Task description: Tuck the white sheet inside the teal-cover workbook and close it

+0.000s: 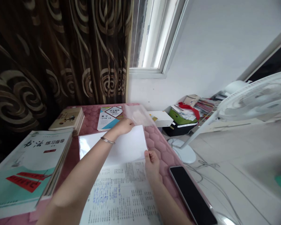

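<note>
A white sheet (128, 147), glossy at its left end, lies across the top of a printed page (124, 193) that carries blue handwriting. My left hand (125, 126), with a bangle on the wrist, reaches over the sheet. Its fingers are closed at the sheet's far edge, on the near part of a clear plastic cover (140, 115); the fingertips are partly hidden. At the sheet's lower right corner, my right hand (152, 161) pinches the edge between thumb and fingers. Just beyond my left hand lies a math workbook (110, 117).
Stacked books (32, 165) fill the left side of the pink quilted tabletop (164, 150), with smaller books (66, 118) behind. A phone (193, 195) lies along the right edge. Beyond are a white box (161, 118), a crate of papers (182, 117) and a standing fan (255, 97) with cables.
</note>
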`<action>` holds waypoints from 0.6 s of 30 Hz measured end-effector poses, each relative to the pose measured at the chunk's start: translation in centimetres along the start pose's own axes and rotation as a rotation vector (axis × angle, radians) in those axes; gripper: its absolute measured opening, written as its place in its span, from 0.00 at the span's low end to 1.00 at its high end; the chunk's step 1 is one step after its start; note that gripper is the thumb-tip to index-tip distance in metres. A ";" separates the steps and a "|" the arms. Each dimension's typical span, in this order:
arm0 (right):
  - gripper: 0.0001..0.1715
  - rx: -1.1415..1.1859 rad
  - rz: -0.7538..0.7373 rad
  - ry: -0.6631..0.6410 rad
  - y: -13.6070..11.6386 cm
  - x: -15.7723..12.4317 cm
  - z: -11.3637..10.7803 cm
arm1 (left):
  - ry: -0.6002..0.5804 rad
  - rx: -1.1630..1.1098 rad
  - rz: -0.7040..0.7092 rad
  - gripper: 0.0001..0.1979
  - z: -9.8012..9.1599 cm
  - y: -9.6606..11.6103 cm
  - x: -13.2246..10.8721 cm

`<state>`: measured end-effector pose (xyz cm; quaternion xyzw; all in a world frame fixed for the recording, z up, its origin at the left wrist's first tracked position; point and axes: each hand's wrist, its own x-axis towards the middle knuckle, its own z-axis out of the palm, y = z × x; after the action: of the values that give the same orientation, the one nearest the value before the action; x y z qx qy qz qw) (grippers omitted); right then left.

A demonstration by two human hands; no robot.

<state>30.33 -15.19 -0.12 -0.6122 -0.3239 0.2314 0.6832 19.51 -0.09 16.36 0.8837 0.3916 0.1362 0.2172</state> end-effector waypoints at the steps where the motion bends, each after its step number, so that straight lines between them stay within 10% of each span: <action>1: 0.22 -0.003 -0.004 -0.008 0.0 0.0 0.0 | -0.001 -0.006 -0.004 0.15 -0.1 -0.2 -0.3; 18: 0.21 0.030 -0.006 -0.028 -0.1 0.0 -0.2 | -0.003 -0.038 -0.004 0.15 1.0 -1.1 -0.6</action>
<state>30.45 -15.35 -0.08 -0.5976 -0.3319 0.2427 0.6883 18.86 -0.21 14.89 0.8789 0.3902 0.1418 0.2348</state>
